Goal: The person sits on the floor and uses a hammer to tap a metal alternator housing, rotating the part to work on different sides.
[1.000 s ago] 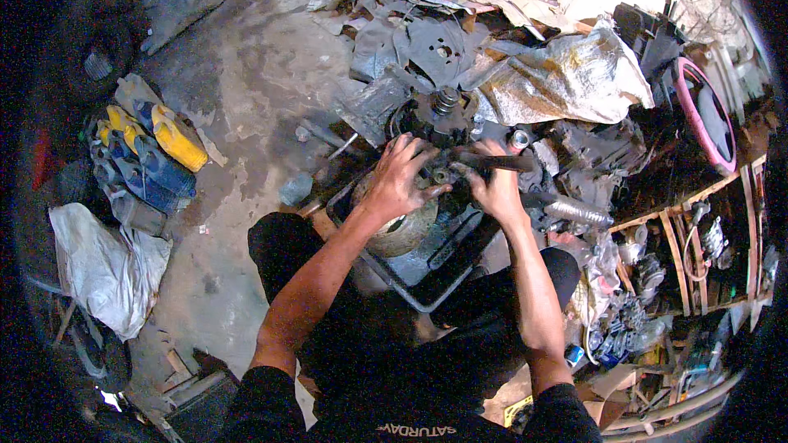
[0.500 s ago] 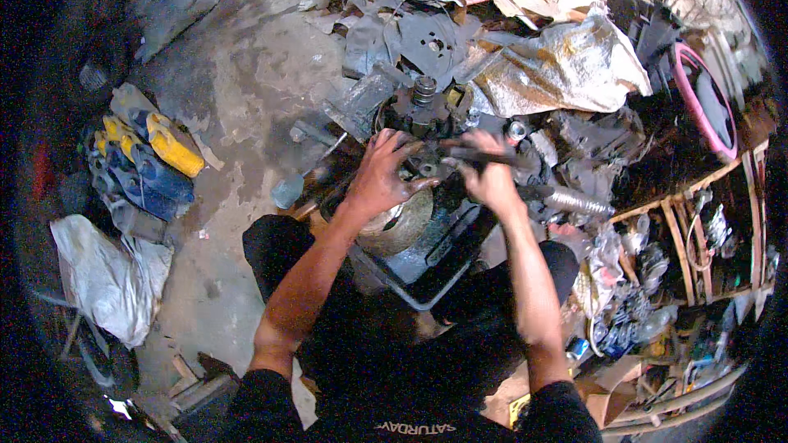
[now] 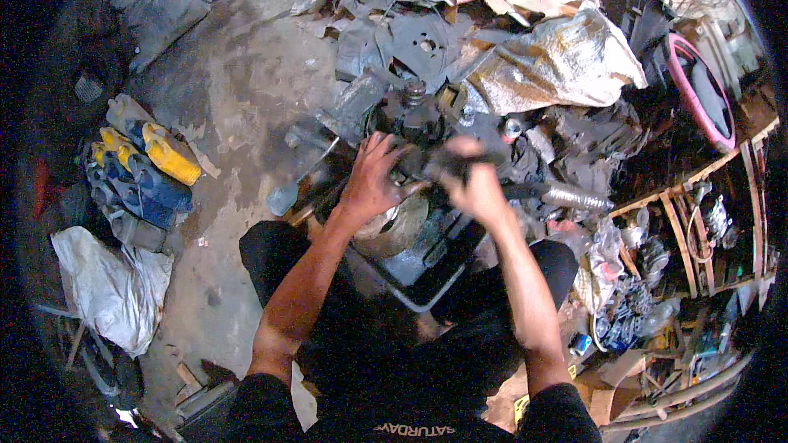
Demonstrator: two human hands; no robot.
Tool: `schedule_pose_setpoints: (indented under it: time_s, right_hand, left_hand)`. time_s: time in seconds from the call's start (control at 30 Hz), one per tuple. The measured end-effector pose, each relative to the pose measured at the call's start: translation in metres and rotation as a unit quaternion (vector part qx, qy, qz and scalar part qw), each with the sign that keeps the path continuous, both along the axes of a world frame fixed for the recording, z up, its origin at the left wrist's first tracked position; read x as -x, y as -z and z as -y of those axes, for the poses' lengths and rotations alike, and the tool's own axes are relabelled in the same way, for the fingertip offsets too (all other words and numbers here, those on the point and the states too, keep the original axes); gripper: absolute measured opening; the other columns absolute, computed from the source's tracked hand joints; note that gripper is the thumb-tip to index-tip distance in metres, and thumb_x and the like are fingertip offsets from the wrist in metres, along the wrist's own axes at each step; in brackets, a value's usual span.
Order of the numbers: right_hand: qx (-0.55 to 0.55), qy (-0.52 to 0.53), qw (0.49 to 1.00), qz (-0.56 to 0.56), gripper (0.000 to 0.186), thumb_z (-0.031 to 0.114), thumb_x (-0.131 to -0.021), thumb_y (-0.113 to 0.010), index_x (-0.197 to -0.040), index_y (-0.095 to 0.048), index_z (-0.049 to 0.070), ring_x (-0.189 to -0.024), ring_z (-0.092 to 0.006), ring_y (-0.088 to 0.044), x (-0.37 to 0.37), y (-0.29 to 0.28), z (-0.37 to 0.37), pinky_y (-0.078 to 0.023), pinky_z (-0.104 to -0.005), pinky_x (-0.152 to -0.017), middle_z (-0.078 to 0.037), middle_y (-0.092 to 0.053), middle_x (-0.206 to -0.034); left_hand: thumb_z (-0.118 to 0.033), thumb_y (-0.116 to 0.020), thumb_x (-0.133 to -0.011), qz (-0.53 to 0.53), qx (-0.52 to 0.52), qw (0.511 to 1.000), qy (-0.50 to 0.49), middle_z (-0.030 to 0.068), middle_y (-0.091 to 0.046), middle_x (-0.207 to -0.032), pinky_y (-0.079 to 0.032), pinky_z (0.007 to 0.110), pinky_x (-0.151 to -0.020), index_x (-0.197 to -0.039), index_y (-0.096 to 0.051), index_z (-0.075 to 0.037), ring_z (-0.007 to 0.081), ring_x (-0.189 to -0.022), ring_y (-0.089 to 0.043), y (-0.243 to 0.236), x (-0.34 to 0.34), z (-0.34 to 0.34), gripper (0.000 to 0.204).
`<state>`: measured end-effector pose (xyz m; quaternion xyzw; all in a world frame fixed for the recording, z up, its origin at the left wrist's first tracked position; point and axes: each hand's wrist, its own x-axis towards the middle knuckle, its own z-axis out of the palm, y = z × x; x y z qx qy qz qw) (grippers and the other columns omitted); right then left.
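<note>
Centrally, spread left hand [image 3: 373, 184], right hand [image 3: 469, 184] gripping dark part [image 3: 447, 166] over tray [image 3: 427, 299].

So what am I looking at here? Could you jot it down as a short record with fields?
Place: cluttered workshop floor
Left hand: fingers spread, pressing on a dark metal machine part
Right hand: blurred, closed round a dark tool
Beneath hands: round metal piece on a grey tray
Nearby: yellow and blue containers, white sack, crumpled silvery sheet
</note>
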<state>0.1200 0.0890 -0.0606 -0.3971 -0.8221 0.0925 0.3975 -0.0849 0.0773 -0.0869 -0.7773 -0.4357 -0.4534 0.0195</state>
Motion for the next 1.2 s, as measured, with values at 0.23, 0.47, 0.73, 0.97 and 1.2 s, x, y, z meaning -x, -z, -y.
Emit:
schedule_pose_setpoints:
  time_s: [0.23, 0.47, 0.73, 0.97, 1.2]
  right_hand:
    - [-0.014, -0.022, 1.000, -0.009, 0.036, 0.014, -0.073, -0.078, -0.099, -0.056, 0.000, -0.092, -0.0320, -0.057, 0.005, -0.007, 0.008, -0.045, -0.0425, -0.081, -0.015, -0.059, -0.094]
    - [-0.001, -0.025, 0.994, -0.108, 0.034, 0.012, -0.076, -0.075, -0.103, -0.057, 0.002, -0.099, -0.0316, -0.055, 0.004, 0.007, -0.003, -0.045, -0.0404, -0.086, -0.014, -0.056, -0.104]
    - [0.010, -0.026, 0.999, 0.045, 0.047, 0.018, -0.071, -0.078, -0.111, -0.058, 0.004, -0.118, -0.0398, -0.047, 0.004, -0.008, 0.011, -0.034, -0.0524, -0.102, -0.018, -0.057, -0.117]
    - [0.035, 0.002, 0.995, -0.093, 0.043, 0.013, -0.072, -0.074, -0.111, -0.058, 0.005, -0.105, -0.0352, -0.053, -0.021, 0.020, -0.024, -0.039, -0.0489, -0.092, -0.015, -0.060, -0.109]
    - [0.043, 0.045, 0.998, 0.023, 0.046, 0.022, -0.072, -0.078, -0.109, -0.059, 0.004, -0.112, -0.0360, -0.050, -0.006, 0.000, -0.009, -0.035, -0.0500, -0.097, -0.017, -0.057, -0.117]
  left_hand:
    - [-0.033, -0.083, -0.061, -0.002, 0.006, 1.000, 0.014, 0.0141, -0.056, -0.105, -0.040, 0.043, -0.092, -0.108, -0.063, -0.005, 0.0344, -0.105, -0.049, 0.004, 0.004, -0.005, 0.059]
    - [-0.034, -0.084, -0.060, 0.020, 0.038, 0.999, 0.020, 0.0139, -0.056, -0.106, -0.041, 0.043, -0.093, -0.105, -0.064, -0.004, 0.0345, -0.104, -0.050, -0.002, 0.010, -0.002, 0.058]
    - [-0.028, -0.085, -0.059, 0.028, 0.034, 0.998, 0.039, 0.0141, -0.057, -0.105, -0.042, 0.042, -0.093, -0.105, -0.063, -0.003, 0.0352, -0.104, -0.051, 0.003, 0.013, -0.008, 0.057]
    - [-0.023, -0.085, -0.059, 0.032, 0.046, 0.997, 0.059, 0.0145, -0.058, -0.104, -0.042, 0.042, -0.091, -0.106, -0.063, -0.002, 0.0344, -0.103, -0.051, -0.005, 0.017, -0.005, 0.056]
    - [-0.029, -0.085, -0.058, 0.031, 0.044, 0.998, 0.039, 0.0133, -0.057, -0.103, -0.043, 0.043, -0.090, -0.106, -0.062, -0.003, 0.0340, -0.100, -0.052, -0.005, 0.003, -0.006, 0.059]
